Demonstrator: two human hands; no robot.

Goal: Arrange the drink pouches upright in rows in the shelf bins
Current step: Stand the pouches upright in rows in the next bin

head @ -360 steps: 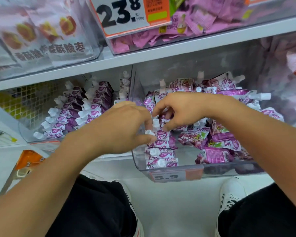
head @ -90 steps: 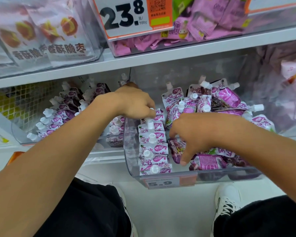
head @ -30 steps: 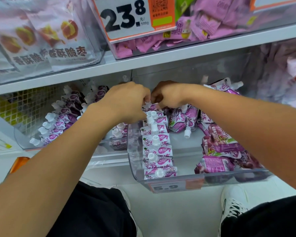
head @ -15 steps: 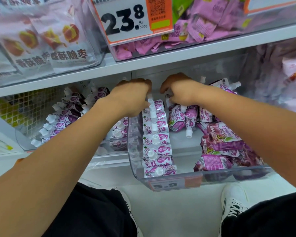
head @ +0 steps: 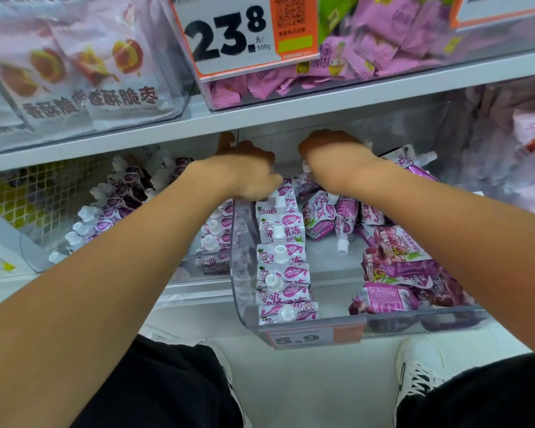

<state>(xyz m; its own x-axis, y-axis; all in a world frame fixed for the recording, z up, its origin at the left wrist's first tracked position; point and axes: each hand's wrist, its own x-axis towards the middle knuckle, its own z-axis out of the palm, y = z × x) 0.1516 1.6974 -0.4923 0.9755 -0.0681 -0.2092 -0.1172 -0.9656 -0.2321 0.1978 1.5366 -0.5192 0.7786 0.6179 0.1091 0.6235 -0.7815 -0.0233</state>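
Pouches fill two clear bins on the lower shelf, and I read them from the left. In the left bin [head: 31, 257] the drink pouches [head: 105, 225] stand upright in diagonal rows, white spouts up and tipped a little toward me. My left hand [head: 250, 177] sits over the wall between the bins, knuckles up, fingers curled down at the white cap of the rearmost pouch in the single row [head: 283, 257]; I cannot tell for sure whether they pinch it or only touch it.

That row runs front to back along the left wall of the right bin [head: 291, 327]. Its pouches stand upright, faces toward me, caps pointing up, each overlapping the one behind. So the row's long axis runs away from me while each pouch's own long axis is vertical.

My right hand [head: 334, 162] is just beside the left, deep at the back of the same bin, fingers curled under and mostly hidden; a white cap shows at its near edge, but the grip itself is out of sight.

Right of the row lies bare bin floor, then a loose heap of pouches [head: 393, 273] on their sides, long axes pointing every which way. One of them [head: 343, 223] has its spout aimed toward me. A price tag reading 5.9 [head: 297, 338] sits on the bin's front lip.
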